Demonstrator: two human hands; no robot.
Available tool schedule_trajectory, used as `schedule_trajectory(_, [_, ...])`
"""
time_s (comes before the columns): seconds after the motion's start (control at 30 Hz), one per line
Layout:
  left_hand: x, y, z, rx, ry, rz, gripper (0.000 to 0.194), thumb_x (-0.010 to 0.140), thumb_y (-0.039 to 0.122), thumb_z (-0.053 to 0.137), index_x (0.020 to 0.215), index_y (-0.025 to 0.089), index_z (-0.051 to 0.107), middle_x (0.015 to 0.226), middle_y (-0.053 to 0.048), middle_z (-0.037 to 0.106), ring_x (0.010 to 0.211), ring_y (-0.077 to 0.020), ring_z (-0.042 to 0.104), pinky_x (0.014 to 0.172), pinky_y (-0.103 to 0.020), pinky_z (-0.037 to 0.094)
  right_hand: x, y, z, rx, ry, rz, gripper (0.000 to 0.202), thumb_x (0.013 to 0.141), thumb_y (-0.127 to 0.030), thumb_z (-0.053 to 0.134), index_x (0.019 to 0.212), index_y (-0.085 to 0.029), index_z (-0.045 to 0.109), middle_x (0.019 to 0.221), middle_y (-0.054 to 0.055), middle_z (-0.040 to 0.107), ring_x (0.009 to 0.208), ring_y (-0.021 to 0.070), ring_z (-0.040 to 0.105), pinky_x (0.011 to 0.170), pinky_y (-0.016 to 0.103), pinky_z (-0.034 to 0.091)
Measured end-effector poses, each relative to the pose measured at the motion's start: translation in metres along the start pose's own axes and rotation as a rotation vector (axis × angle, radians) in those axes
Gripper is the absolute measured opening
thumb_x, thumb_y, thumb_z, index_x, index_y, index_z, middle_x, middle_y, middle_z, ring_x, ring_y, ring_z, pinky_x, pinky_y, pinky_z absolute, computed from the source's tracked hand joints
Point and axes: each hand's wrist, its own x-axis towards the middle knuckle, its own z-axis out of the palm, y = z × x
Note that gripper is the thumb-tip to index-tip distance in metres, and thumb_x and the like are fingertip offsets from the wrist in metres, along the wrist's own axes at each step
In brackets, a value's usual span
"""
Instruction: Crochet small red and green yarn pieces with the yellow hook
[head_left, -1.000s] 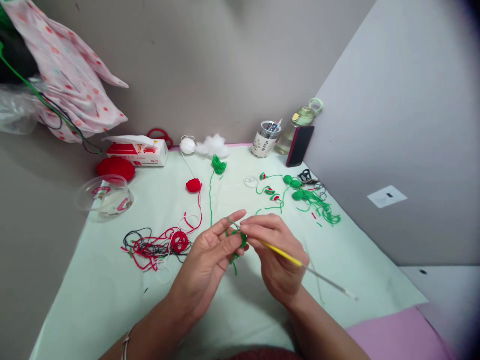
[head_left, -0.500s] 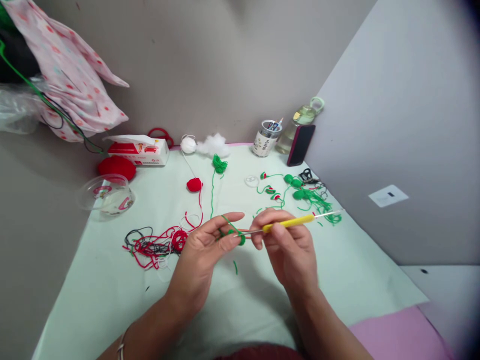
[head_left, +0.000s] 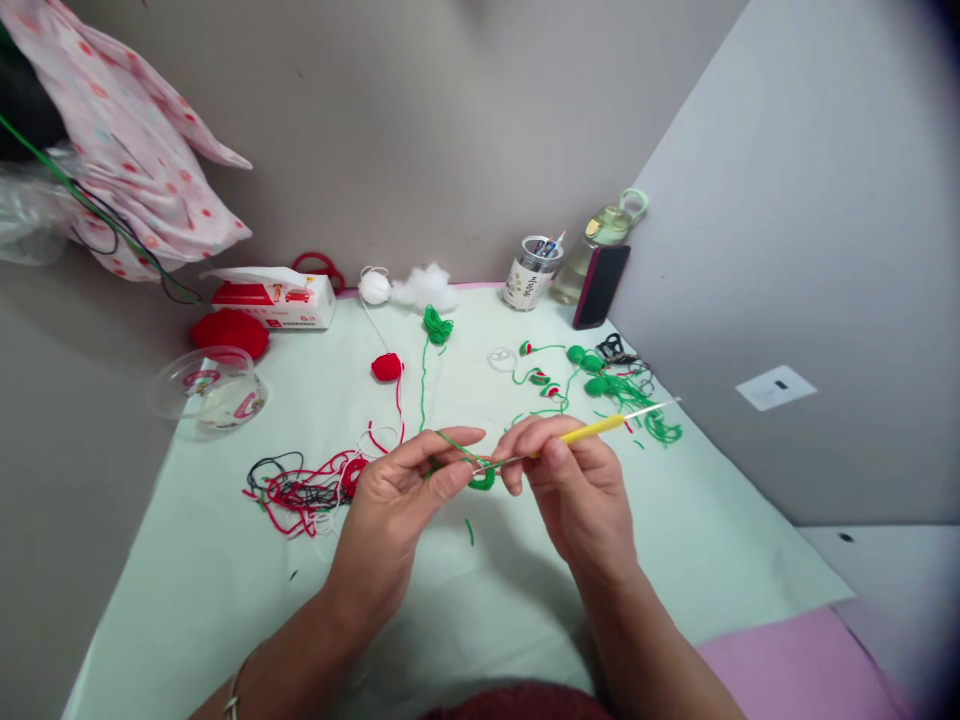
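Note:
Between thumb and fingers, my left hand (head_left: 405, 490) pinches a small green crochet piece (head_left: 482, 479). Green yarn (head_left: 459, 446) runs from its raised index finger down to the piece. A crochet hook with a yellow handle (head_left: 594, 430) is gripped in my right hand (head_left: 577, 490), its metal tip pointing left. The tip meets the green piece, and yarn lies along the shaft. Green yarn also trails up the table to a small green skein (head_left: 437, 326). Fingers partly hide the piece.
Tangled red, black and white yarn (head_left: 307, 495) lies left of my hands. A red yarn ball (head_left: 387, 367), white ball (head_left: 375, 286) and stuffing (head_left: 426, 289) sit farther back. Green balls (head_left: 592, 365), a phone (head_left: 602, 287), pen can (head_left: 532, 273) and bottle (head_left: 577, 270) stand right; a plastic tub (head_left: 217, 390) is left.
The hook has tilted a little and slid slightly left and down in my right hand's direction. More of the green piece shows below its tip, and yarn now lies along the shaft.

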Motion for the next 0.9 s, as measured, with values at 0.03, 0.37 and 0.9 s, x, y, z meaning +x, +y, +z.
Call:
schedule_trajectory(0.03, [0.000,0.000,0.000,0.013,0.034,0.014,0.017,0.086,0.034,0.089,0.103,0.032,0.089,0.084,0.001,0.074,0.087,-0.0163,0.065,0.086,-0.028,0.050,-0.001,-0.002,0.000,-0.097,0.000,-0.066,0.022,0.107,-0.035,0.062,0.097,-0.023,0.078,0.089,0.005,0.080,0.066,0.0155,0.071,0.060,0.030,0.062])
schedule_trajectory(0.37, [0.004,0.006,0.005,-0.288,-0.112,-0.209,0.051,0.076,0.034,0.097,0.125,0.027,0.083,0.082,0.001,0.070,0.077,-0.0125,0.062,0.078,-0.025,0.052,-0.017,-0.005,0.000,-0.988,-0.132,-0.611,0.038,0.097,-0.010,0.072,0.124,-0.035,0.078,0.112,0.004,0.082,0.097,0.0219,0.079,0.079,0.034,0.067])
schedule_trajectory(0.9, [0.003,-0.002,0.007,-0.322,-0.119,-0.262,0.044,0.084,0.032,0.091,0.126,0.021,0.082,0.089,-0.003,0.075,0.090,-0.0179,0.067,0.095,-0.032,0.050,-0.015,0.007,0.003,-0.722,0.030,-0.493,0.029,0.102,-0.013,0.063,0.119,-0.029,0.080,0.103,0.007,0.079,0.091,0.0208,0.075,0.073,0.034,0.063])
